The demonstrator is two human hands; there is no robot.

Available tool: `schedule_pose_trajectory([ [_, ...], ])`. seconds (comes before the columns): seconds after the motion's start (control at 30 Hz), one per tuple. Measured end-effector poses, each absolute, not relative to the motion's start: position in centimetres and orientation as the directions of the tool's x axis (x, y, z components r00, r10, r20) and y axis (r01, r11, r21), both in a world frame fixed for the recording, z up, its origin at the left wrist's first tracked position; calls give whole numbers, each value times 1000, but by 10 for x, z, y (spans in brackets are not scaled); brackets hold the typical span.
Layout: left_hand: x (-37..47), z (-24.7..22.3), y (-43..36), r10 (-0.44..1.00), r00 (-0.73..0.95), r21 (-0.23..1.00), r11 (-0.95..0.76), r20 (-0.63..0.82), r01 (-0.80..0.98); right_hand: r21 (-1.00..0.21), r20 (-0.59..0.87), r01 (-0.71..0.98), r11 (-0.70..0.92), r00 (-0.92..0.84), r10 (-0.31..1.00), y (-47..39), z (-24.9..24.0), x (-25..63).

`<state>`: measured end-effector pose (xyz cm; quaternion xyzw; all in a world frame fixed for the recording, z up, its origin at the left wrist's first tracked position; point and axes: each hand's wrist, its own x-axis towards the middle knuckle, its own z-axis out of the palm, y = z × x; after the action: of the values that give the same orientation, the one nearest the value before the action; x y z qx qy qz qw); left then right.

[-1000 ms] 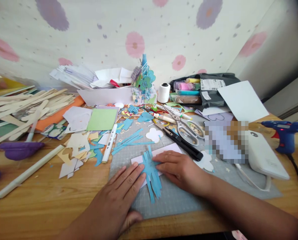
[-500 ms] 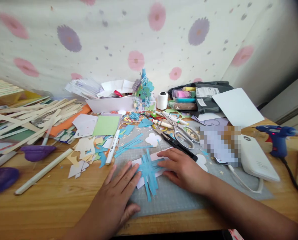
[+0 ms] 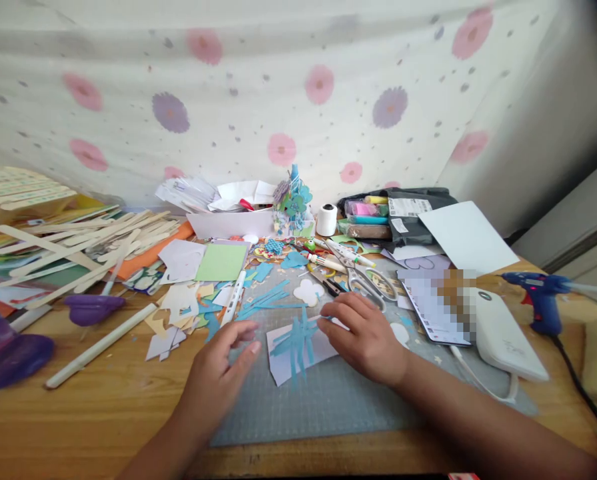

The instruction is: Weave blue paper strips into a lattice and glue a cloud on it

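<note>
A pale card (image 3: 283, 357) with crossed blue paper strips (image 3: 297, 339) lies on a grey cutting mat (image 3: 328, 400). My right hand (image 3: 365, 337) rests flat on the card's right end, fingers touching the strips. Raised just left of the card, my left hand (image 3: 223, 367) holds nothing, its fingers loosely curled and apart. More loose blue strips (image 3: 265, 300) lie beyond the card.
Scissors (image 3: 365, 280), pens and a white cloud cutout (image 3: 308, 291) lie behind the card. A white marker (image 3: 233, 297), paper scraps and wooden sticks (image 3: 78, 243) fill the left. A white device (image 3: 508, 337) and blue glue gun (image 3: 541, 297) sit at the right.
My left hand has lifted off the card and drawn back to the left. The right hand stays pressing the card. The view has tilted upward.
</note>
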<state>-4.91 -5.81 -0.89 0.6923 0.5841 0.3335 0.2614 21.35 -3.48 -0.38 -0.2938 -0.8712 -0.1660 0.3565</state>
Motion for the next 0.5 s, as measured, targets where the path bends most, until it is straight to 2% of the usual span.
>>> schedule_pose_trajectory([
  [0.03,-46,-6,-53,995,61,848,-95,74,522,93,745,615,783,-564,356,-33,2,214],
  [0.1,-41,0,-41,996,57,952,42,-62,302,132,777,583,802,-563,281,-30,13,215],
  [0.23,-36,10,-21,947,225,970,242,-230,-26,174,818,537,825,-546,183,-27,28,215],
  [0.3,-35,13,-15,888,367,942,326,-277,-79,184,838,529,829,-525,149,-25,30,216],
  [0.37,-33,17,-11,825,469,923,381,-315,-49,197,847,525,828,-516,126,-20,31,217],
  [0.43,-30,19,-10,804,490,921,390,-336,-8,200,851,513,834,-513,111,-14,28,218],
  [0.5,-26,20,-10,821,465,928,373,-331,1,113,880,528,842,-447,162,-8,22,217],
])
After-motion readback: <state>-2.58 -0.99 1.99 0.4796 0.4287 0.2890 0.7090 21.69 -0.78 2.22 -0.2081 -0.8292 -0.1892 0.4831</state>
